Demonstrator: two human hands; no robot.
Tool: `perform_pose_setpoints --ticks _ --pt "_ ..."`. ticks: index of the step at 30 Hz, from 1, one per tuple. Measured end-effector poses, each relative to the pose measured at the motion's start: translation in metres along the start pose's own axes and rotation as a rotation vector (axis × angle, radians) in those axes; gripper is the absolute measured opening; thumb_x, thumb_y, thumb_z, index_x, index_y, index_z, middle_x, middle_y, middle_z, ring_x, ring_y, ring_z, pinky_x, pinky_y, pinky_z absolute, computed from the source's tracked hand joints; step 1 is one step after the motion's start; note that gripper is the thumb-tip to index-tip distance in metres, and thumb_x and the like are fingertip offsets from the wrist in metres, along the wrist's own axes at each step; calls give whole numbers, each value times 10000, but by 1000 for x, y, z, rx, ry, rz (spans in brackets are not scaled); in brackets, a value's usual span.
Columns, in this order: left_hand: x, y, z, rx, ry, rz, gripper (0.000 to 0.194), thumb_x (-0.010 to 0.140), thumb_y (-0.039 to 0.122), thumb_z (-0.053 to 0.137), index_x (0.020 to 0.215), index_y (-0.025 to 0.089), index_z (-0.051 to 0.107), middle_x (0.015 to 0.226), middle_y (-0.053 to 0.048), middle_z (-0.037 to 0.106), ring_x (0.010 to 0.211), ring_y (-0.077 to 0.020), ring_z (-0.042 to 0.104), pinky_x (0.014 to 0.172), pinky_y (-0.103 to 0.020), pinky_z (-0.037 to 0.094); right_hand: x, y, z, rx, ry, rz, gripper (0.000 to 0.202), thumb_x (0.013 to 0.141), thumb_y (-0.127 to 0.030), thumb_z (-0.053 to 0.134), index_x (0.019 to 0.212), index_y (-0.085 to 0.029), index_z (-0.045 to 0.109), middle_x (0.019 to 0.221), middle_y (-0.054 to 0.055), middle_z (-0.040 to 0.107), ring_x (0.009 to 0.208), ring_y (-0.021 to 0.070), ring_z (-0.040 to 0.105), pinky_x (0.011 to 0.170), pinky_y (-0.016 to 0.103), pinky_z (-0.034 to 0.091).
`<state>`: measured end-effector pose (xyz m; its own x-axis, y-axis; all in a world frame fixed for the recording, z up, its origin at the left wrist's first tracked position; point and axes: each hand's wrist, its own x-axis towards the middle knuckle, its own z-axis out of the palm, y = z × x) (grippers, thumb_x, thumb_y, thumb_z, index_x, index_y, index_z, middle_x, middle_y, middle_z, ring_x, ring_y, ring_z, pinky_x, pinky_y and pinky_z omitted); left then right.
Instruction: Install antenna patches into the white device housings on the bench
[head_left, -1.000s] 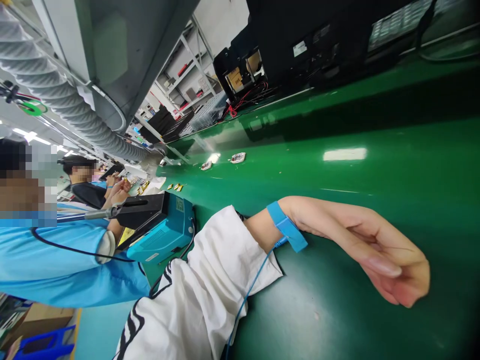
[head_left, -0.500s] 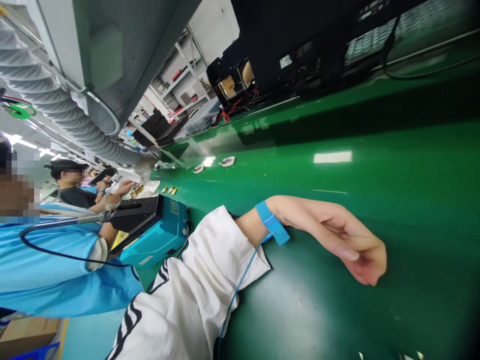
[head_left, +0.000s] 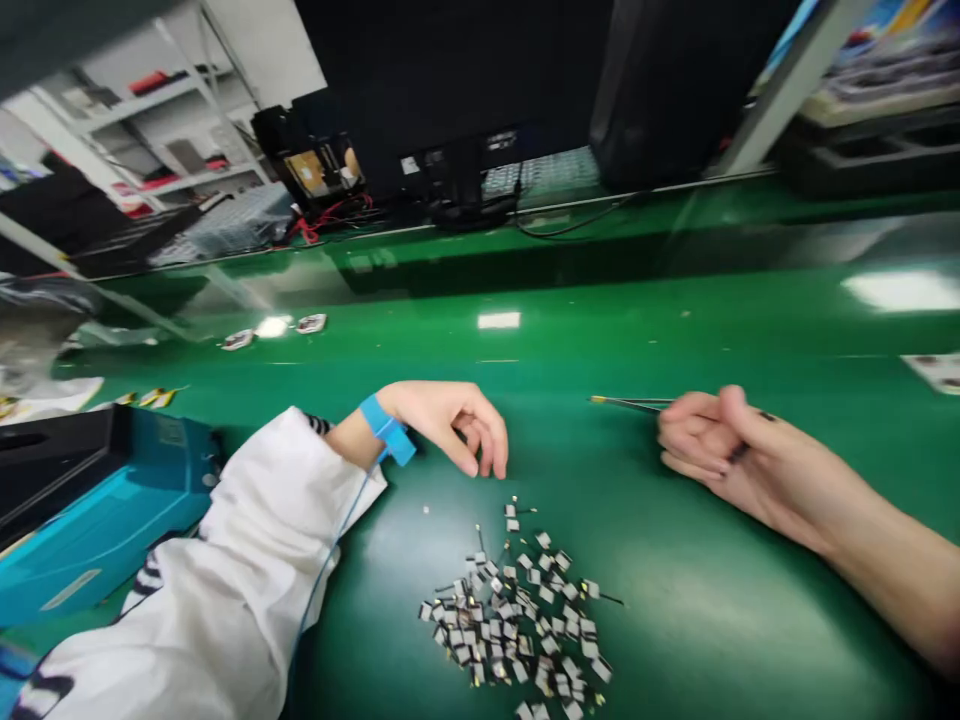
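My left hand (head_left: 457,425), with a blue wrist strap (head_left: 388,430) and its thin blue cord, hovers above the green mat; its fingers curl loosely apart and nothing shows in them. Below it lies a loose pile of small whitish parts (head_left: 502,630), some with short dark leads. At the right, my right hand (head_left: 705,435) has its fingers wrapped round a thin pointed tool (head_left: 630,402), which looks like tweezers. The tip points left, toward my left hand. My right hand is beyond the pile, to its upper right.
A teal and black machine (head_left: 127,500) stands at the left. Two small white-rimmed pieces (head_left: 311,323) lie on the mat farther back. Along the back edge are a black monitor (head_left: 457,80), red wires (head_left: 319,222) and a stack of clear trays (head_left: 240,215). A white piece (head_left: 937,370) lies far right.
The view has swung right and down, bringing my right hand with the tool and the pile of parts into sight. The people at the left have left the view.
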<state>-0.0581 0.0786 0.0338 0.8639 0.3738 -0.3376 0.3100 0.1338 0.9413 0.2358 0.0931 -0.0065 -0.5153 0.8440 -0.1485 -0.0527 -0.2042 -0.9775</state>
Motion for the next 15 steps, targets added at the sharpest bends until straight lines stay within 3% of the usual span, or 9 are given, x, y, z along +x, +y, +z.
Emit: perform_pose_setpoints --ticks 5,9,12,15 --pt "15 23 39 540 191 85 163 762 214 565 896 134 613 855 -43 596 674 -72 506 623 -166 406 2 -5 9 248 -87 75 342 844 -441 364 806 -170 569 556 -19 374 452 38 288 461 217 207" --pt "21 28 56 916 319 -51 156 759 267 571 854 149 605 763 -13 572 692 -100 507 608 -190 374 0 -4 7 266 -88 67 332 781 -472 471 791 -156 573 555 -12 410 453 46 316 465 212 230" --pt "17 26 61 1002 319 -149 180 735 306 598 837 158 591 758 -6 569 724 -124 516 611 -207 363 -1 -4 6 288 -96 68 322 775 -462 488 780 -152 576 566 -3 437 467 50 348 476 206 251" --pt "11 21 63 964 317 -140 153 747 258 590 876 175 583 806 -7 586 774 -127 529 646 -200 370 0 -3 7 311 -104 77 323 787 -451 476 789 -144 575 583 7 466 483 54 370 489 205 268"
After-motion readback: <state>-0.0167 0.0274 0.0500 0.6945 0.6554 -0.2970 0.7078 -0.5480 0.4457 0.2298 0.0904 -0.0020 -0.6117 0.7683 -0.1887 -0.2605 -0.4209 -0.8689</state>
